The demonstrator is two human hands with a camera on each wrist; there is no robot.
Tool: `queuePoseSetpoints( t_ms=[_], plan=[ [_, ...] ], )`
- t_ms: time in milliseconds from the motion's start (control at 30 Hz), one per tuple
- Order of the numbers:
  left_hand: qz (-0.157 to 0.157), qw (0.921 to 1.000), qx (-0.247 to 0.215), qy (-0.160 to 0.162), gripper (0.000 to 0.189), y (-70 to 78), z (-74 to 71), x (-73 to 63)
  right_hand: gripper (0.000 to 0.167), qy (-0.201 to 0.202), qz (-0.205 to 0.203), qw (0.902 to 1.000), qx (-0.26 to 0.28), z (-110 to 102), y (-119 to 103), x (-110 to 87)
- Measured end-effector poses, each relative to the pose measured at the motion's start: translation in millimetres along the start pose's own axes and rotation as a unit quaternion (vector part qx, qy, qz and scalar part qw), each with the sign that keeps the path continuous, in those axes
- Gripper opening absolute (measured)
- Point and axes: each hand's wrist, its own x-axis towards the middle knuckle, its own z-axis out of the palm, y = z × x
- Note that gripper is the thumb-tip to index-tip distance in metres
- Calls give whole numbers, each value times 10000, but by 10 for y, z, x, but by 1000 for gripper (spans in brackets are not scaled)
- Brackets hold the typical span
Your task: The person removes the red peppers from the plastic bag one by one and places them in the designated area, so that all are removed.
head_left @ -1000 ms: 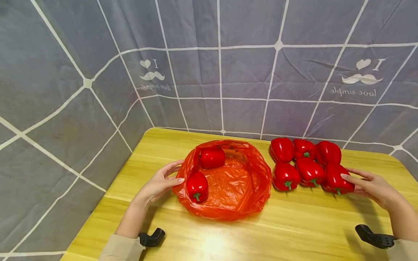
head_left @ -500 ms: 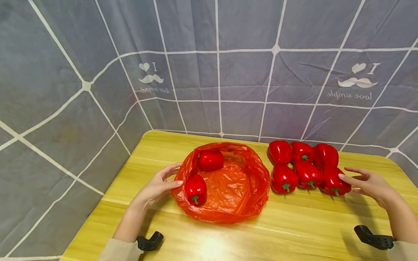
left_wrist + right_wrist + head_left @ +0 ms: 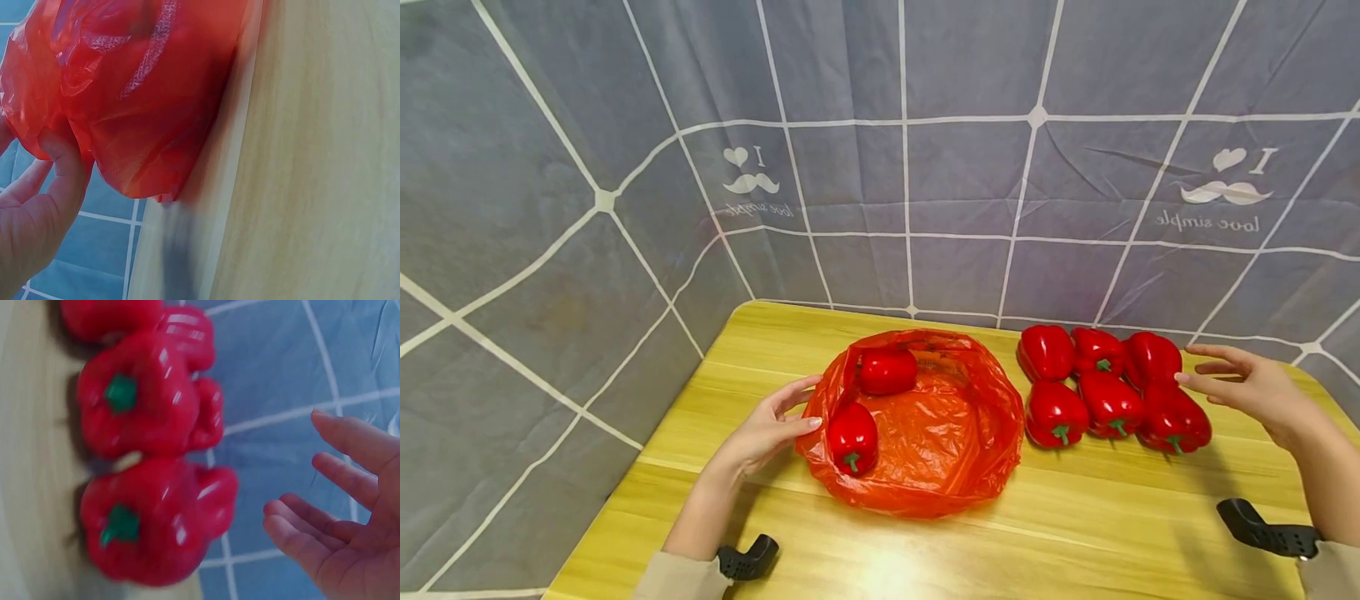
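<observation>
A red plastic bag point(image 3: 925, 500) lies wide open in the middle of the table. Inside it, on the left, are two red bell peppers, one lying at the back point(image 3: 887, 372) and one in front point(image 3: 853, 438). My left hand point(image 3: 766, 433) pinches the bag's left side; the left wrist view shows the thumb against the folded film point(image 3: 119, 125). Two rows of red bell peppers point(image 3: 1111, 405) stand on the right. My right hand point(image 3: 1255, 390) hovers beside the right end of these rows with its fingers spread and nothing in them, above the front right pepper point(image 3: 150, 525).
The light wooden table point(image 3: 1075, 533) carries everything. A grey curtain point(image 3: 970, 167) with white lines hangs right behind its back edge and along the left. Black wrist mounts point(image 3: 1270, 529) sit on both forearms.
My right hand has risen and moved back from the front right pepper, which it was touching at its right side. My left hand stays at the bag, and the peppers stay put.
</observation>
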Motion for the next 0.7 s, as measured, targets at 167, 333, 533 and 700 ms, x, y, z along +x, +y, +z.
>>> queuePoseSetpoints(
  t_ms=[167,333,533,700],
  plan=[
    [58,10000,12,-29,67,-1,-7,0,35,-201,-165,9996,122,42,-291,86],
    [54,10000,8,-24,67,13,5,10,34,-475,-327,9973,454,178,-638,182],
    [2,10000,-28,-15,67,32,22,38,38,-1097,-482,9861,1148,493,-1050,339],
    [38,10000,18,-45,67,29,22,27,54,-1781,-326,9687,1701,875,-1368,492]
  ],
)
